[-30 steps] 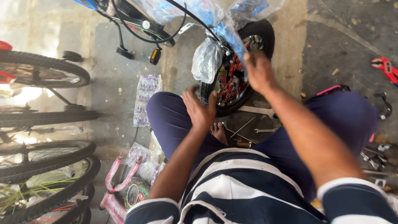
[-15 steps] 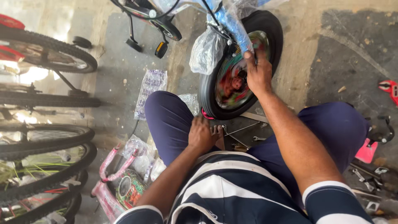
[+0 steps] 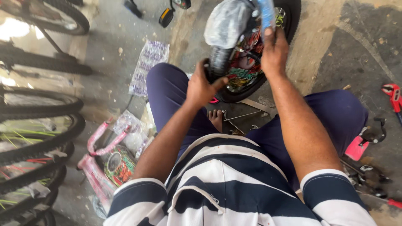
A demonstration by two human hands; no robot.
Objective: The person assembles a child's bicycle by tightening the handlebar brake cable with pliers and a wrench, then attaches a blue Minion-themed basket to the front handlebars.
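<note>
Far left: a row of bike tyres (image 3: 39, 106) stands parked along the floor edge, out of the work area. Just beside them a small pink bike frame (image 3: 100, 161) lies on its side in plastic wrap, near the person's left elbow.

A clear printed plastic bag (image 3: 148, 67) lies flat on the concrete beyond the left knee, dropped clear of the hands.

The person sits on the ground with legs apart, and the small bike wheel (image 3: 238, 62) stands upright between the knees, so both hands reach it without leaning. Left hand (image 3: 203, 86) is closed around the tyre at its near left side, thumb over the tread. Looks like a steadying grip to stop the wheel turning. Right hand (image 3: 274, 52) is up at the top of the wheel, fingers curled onto the blue wrapped frame tube (image 3: 266, 14); whether it pinches the wrap or only presses, can't tell.

Loose metal rods (image 3: 243, 117) lie under the wheel, within reach. Right: pink part (image 3: 356, 147) by the right knee, red-handled tool (image 3: 392, 94) further out.
</note>
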